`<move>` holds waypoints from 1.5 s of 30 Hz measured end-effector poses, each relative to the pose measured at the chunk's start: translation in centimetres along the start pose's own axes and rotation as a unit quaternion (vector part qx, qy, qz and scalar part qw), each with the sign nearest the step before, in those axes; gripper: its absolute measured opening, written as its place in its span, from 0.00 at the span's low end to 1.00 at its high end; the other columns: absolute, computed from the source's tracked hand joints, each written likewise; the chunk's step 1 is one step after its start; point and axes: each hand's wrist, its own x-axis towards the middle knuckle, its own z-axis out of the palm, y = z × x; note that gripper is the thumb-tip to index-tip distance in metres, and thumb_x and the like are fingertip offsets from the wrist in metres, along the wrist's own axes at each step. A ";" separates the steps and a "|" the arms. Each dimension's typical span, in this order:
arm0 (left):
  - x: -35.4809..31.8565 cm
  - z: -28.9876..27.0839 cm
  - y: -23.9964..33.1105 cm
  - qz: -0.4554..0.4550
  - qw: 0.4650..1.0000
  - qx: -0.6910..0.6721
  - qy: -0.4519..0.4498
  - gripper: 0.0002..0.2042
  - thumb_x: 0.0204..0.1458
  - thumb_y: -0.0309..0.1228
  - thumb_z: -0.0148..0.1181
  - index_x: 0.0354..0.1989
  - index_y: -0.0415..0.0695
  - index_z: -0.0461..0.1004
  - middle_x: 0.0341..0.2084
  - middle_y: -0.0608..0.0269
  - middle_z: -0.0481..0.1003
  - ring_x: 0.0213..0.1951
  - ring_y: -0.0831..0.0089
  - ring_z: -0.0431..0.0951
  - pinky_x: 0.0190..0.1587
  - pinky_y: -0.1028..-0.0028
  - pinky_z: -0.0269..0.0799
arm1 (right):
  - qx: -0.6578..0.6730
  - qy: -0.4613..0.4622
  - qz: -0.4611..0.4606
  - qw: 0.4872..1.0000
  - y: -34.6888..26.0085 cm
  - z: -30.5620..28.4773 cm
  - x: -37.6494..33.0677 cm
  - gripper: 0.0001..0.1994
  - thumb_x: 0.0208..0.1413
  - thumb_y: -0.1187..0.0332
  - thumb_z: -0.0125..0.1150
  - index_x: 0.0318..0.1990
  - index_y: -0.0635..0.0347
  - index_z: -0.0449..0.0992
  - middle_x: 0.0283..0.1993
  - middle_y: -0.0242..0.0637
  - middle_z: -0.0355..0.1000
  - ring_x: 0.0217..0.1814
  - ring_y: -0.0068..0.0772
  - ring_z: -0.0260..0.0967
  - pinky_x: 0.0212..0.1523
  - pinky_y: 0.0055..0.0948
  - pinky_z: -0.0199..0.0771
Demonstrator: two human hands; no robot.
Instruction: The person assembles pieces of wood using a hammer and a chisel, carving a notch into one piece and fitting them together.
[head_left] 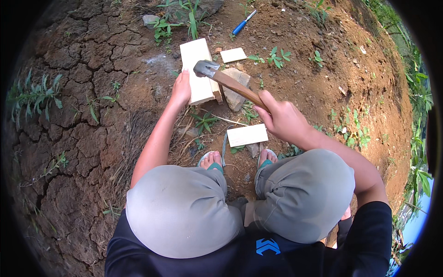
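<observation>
My right hand (pixel 284 117) is closed round the wooden handle of a hammer (pixel 240 87). Its dark metal head lies over the right part of a pale wooden piece (pixel 196 55); whether the two touch I cannot tell. That piece looks like a box or joined boards, with a broad flat top and a side board below its right edge. My left hand (pixel 182 87) grips the left edge of the wooden piece, its thumb at the top face and the other fingers hidden. Close to my right hand, a small pale board (pixel 247 135) lies in front of my feet.
Another small board (pixel 233 55) lies just right of the wooden piece, near a grey rock (pixel 236 87). Farther off is a blue-handled tool (pixel 243 24) with a metal shaft. Cracked soil (pixel 78 120) spreads to the left, and low green plants (pixel 277 58) grow around.
</observation>
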 end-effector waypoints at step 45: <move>-9.6 2.2 -2.3 -0.072 0.942 -0.295 -0.141 0.37 0.67 0.58 0.45 0.67 0.34 0.60 0.59 0.51 0.71 0.59 0.67 0.73 0.63 0.65 0.68 | 0.588 0.154 0.125 0.784 8.8 11.2 5.9 0.33 0.54 0.70 0.74 0.64 0.60 0.61 0.52 0.36 0.73 0.53 0.26 0.73 0.54 0.30 0.76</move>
